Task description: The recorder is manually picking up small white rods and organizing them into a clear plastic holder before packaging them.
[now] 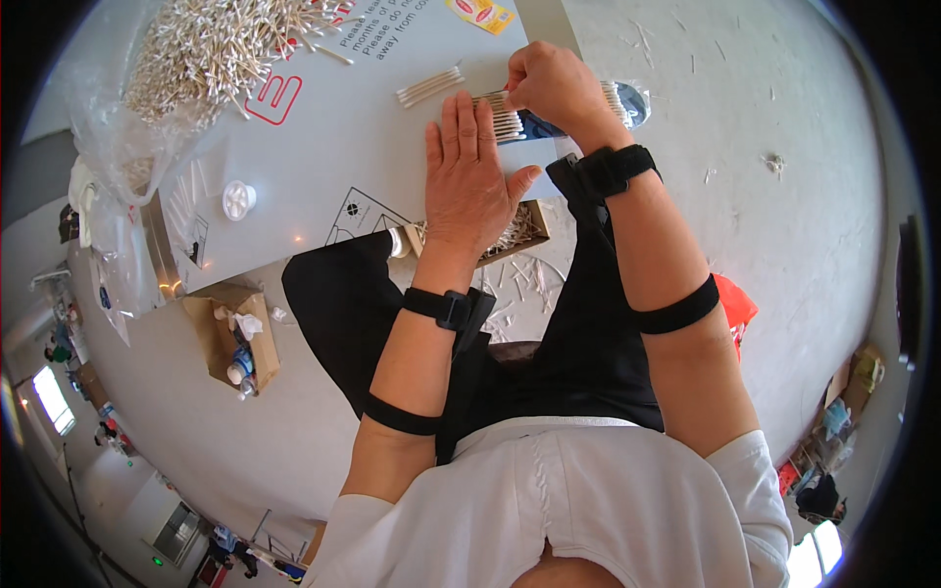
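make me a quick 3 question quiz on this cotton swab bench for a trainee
1. True or false: the left hand lies flat, fingers straight, palm down on the grey work surface.
2. Multiple choice: what does the right hand pinch? A) a white round cap B) a row of cotton swabs at a dark packet C) a cardboard box
3. Fill in: the big loose pile of cotton swabs lies at the far ____ of the surface.

Key
1. True
2. B: the row of cotton swabs sits at the dark packet; the white round cap lies apart, and the cardboard box is nearer the person.
3. left
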### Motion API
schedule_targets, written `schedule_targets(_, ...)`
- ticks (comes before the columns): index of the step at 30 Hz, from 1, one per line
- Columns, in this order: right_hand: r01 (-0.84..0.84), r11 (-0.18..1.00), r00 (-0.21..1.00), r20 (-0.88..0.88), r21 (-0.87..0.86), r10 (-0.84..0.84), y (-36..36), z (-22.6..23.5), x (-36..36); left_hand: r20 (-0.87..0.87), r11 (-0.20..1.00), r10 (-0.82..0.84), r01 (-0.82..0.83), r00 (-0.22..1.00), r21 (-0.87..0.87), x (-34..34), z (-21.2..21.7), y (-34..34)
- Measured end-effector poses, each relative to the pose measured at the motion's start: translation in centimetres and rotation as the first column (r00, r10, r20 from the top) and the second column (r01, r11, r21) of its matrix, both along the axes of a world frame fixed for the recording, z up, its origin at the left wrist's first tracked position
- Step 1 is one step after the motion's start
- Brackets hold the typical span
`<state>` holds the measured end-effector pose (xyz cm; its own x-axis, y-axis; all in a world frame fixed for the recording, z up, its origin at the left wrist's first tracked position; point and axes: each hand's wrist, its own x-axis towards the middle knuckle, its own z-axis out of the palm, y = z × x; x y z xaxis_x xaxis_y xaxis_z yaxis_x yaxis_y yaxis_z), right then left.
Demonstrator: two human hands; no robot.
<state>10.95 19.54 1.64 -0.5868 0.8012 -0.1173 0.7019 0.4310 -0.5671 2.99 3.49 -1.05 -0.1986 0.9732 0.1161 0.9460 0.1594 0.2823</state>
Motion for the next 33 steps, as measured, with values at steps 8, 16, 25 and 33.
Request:
schedule_targets(8,-0.056,0.998,0.933,-0.359,-0.036,0.039,1.1,-0.7,2.1,0.044,1.000,-0.012,0.011,0.999,0.012,0.0,0.1,0.1)
schedule_targets(16,0.212,0.907,0.965,-0.224,0.364,-0.136,-0.2,-4.0,9.7,0.023,0.999,-0.038,0.038,0.999,-0.013,0.1,0.8,0.1)
schedule_targets(25,0.149,0.982,0.982,-0.133,0.116,-0.134,-0.6,-5.6,9.6,0.029,0.998,-0.066,0.066,0.997,-0.004,1.8,0.6,1.8)
schedule_targets(33,0.147,0.986,0.982,-0.129,0.074,-0.137,-0.8,-5.5,9.7,0.065,1.000,-0.021,0.021,0.998,-0.001,4.1,0.6,3.0)
